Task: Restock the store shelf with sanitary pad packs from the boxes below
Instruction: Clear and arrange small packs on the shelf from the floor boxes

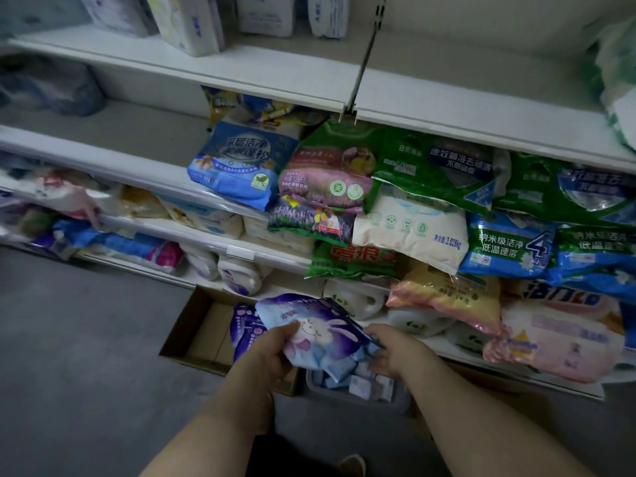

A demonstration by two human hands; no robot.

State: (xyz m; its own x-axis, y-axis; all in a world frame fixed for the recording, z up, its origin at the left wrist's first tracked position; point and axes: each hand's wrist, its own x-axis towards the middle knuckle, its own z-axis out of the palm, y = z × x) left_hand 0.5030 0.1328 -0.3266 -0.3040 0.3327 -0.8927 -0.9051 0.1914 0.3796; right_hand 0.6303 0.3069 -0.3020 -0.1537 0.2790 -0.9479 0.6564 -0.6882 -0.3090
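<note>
I hold the purple rabbit-print pad pack (316,330) above the cardboard box (192,333), lifted so it can go up to the shelf (144,173). My left hand (272,349) grips its near edge; my right hand (392,349) pinches the far corner to steady it over the grey bin (361,395).

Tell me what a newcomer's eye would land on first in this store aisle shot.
First, the purple pack with a rabbit drawing, held low in the middle by the left hand and right hand above an open cardboard box on the floor. Next, the heap of bright green and blue detergent bags crowding the right-hand shelves, against the bare white shelf above them.
</note>
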